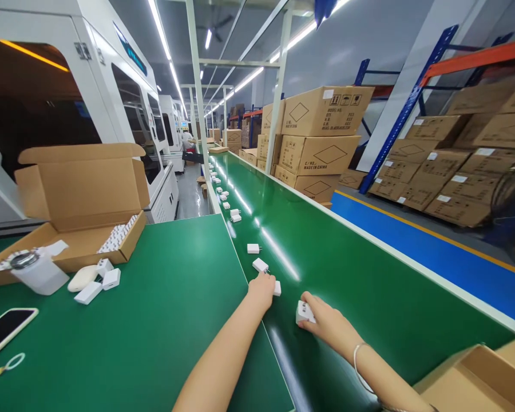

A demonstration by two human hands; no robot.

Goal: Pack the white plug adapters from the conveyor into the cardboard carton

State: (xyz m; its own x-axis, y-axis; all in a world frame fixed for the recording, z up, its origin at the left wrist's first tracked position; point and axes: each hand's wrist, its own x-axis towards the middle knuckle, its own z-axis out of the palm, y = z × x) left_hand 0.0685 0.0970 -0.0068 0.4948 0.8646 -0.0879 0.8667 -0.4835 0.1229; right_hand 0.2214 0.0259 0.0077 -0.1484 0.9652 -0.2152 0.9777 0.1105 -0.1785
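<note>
1. In the head view, my right hand (328, 320) has thumb and fingers clamped around a small white plastic block-shaped charger (304, 313), just above or on the glossy green conveyor belt (326, 252); I cannot tell which.
2. My left hand (262, 292) reaches over the belt's near edge, fingertips down beside a tilted white plastic plug adapter (260, 265) with metal prongs. Another white block-shaped adapter (277, 288) shows partly at the hand's right side. I cannot tell whether these fingers are apart or closed on either piece.
3. Just beyond them lies a white two-pronged plug (253, 248), and more small white plugs (236, 218) run in a loose line up the belt's left side.
4. On the matte green tabletop (167, 309) to my left are an open brown cardboard box (94, 200) holding white pieces, a translucent white container (45, 277), a rounded cream case (83, 278) beside a cluster of white chargers (111, 278), and a pale-edged phone (6, 331).
5. An open tan cardboard carton (476, 375) sits at lower right.
</note>
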